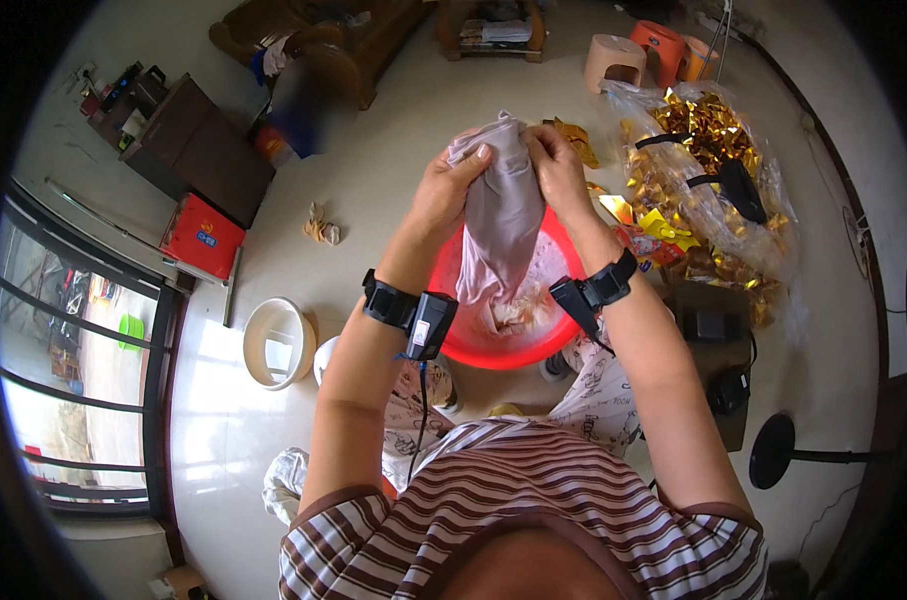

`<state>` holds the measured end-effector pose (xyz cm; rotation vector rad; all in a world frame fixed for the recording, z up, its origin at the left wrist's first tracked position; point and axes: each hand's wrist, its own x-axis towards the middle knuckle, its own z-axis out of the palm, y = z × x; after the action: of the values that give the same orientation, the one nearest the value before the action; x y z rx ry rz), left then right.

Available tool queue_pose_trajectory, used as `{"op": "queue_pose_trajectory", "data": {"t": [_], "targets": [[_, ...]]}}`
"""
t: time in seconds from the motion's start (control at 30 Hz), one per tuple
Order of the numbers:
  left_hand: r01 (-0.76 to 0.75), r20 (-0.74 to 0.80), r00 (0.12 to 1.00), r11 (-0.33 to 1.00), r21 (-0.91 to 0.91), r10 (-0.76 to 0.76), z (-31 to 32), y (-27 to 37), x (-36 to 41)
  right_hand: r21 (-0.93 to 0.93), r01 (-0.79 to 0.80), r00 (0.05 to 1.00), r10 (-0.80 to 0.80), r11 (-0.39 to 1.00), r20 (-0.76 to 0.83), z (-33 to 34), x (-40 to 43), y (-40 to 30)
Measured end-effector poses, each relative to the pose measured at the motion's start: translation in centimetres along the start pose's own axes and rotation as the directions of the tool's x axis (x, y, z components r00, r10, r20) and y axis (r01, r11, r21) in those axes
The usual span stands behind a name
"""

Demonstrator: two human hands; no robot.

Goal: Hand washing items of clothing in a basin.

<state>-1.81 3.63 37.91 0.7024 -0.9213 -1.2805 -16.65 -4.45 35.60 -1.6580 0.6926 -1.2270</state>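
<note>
Both hands grip a pale mauve cloth garment (502, 202), which hangs down over a red plastic basin (487, 356). My left hand (450, 180) pinches its upper left edge, thumb lying across the fabric. On the other side, my right hand (556, 166) clasps the upper right edge with curled fingers. The garment's lower end hangs in front of the basin's inside; whether it touches the water cannot be told. Foamy water (547, 259) and a wet, cream-coloured cloth (525, 313) are in the basin. Black straps with small devices are fastened around both forearms.
To the left stands a cream basin (309, 345), with a crumpled cloth (321, 225) on the floor beyond it. A clear plastic bag of gold foil pieces (708, 127) lies at the right. Plastic stools (615, 56) stand behind it. A round black base (772, 451) is at lower right.
</note>
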Motion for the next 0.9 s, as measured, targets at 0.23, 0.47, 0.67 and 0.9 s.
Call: {"op": "queue_pose_trajectory", "data": {"t": [0.23, 0.47, 0.67, 0.9], "targets": [[0.025, -0.129, 0.989, 0.951, -0.307, -0.068, 1.2, -1.8, 1.1, 0.290, -0.049, 0.970, -0.023, 0.956, 0.240, 2.0, -4.8, -1.2], [-0.079, -0.041, 0.995, 0.982, 0.170, 0.087, -1.6, -1.5, 0.4, 0.496, -0.637, 0.769, 0.441, 0.590, 0.463, 0.1, -4.2, 0.8], [-0.406, 0.556, 0.801, -0.483, 0.776, 0.221, -4.4, -0.9, -2.2, 0.501, -0.805, 0.588, 0.548, 0.319, 0.596, -0.6, -4.4, 0.9], [-0.522, 0.569, 0.816, -0.296, 0.800, 0.097, -4.4, -0.2, -1.2, 0.380, -0.899, 0.434, 0.332, 0.217, 0.837, 0.8, -5.7, -0.4]]}}
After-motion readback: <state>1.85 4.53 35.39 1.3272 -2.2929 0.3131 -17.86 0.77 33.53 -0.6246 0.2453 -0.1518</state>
